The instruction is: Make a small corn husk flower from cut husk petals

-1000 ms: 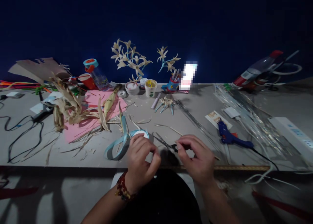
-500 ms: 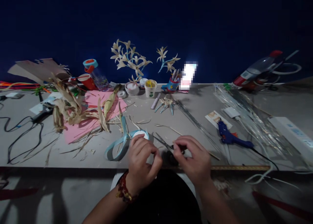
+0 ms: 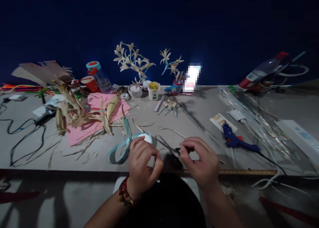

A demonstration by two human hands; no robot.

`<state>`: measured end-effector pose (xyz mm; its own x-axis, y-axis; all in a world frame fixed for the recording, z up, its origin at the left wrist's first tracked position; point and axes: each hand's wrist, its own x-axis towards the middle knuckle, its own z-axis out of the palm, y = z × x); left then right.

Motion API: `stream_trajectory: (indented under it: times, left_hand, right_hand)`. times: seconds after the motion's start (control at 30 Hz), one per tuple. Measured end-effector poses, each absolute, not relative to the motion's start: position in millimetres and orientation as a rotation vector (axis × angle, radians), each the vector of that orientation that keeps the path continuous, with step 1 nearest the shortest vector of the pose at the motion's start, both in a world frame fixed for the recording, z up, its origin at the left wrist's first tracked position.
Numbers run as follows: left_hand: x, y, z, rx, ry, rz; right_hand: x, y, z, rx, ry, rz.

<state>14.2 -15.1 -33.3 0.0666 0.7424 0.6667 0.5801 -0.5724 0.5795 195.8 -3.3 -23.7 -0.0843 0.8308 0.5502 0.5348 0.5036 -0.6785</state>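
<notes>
My left hand [image 3: 145,165], a beaded bracelet on its wrist, is held over the table's front edge with thumb and index finger curled into a pinch. My right hand [image 3: 200,161] pinches thumb to index finger a short way to the right. Whatever either pinch may hold is too small to make out. Between the hands lie scissors [image 3: 167,145], blades pointing away to the left and dark handles close to my right hand. Just beyond my left hand is a roll of light blue tape [image 3: 151,137], with a loose blue strip [image 3: 112,152] looping left.
Dried corn husks [image 3: 77,116] lie on pink paper [image 3: 74,138] at left. Husk flowers on blue stems [image 3: 139,66] stand at the back, near small flowers [image 3: 170,105] lying flat. Thin wires [image 3: 196,118], a blue glue gun [image 3: 236,141] and a power strip [image 3: 296,135] are at right.
My hands have drawn slightly apart, the right one moving right and uncovering more of the scissors' handles. Both remain pinched, and the view has shifted slightly.
</notes>
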Motion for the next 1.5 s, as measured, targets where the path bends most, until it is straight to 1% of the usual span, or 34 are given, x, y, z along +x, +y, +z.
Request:
stream_trajectory:
  times: [0.2,0.6,0.9,1.07,1.27,1.5]
  left_hand:
    - [18.7,-13.9,-35.0,2.184,1.319,1.519]
    - [22.4,-11.8,-32.7,2.124,1.281,1.431]
    - [11.5,-10.0,-37.2,2.039,1.363,1.578]
    - [13.3,-13.2,-33.3,2.107,1.312,1.491]
    - [19.0,-11.7,-31.3,2.162,1.295,1.513]
    - [18.3,-14.4,-26.6,2.194,1.297,1.451]
  right_hand:
    - [188.0,-7.3,-19.0,-1.109,-1.837,0.563]
    - [178.0,-6.9,-21.2,-1.085,-1.869,0.46]
    - [184.1,-7.9,-23.0,-1.078,-1.807,0.411]
    - [183.5,-6.6,-25.9,-1.064,-1.848,0.397]
    - [181.3,-6.8,-24.6,-1.058,-1.891,0.395]
    - [177.3,-3.9,-18.1,-1.058,-1.919,0.437]
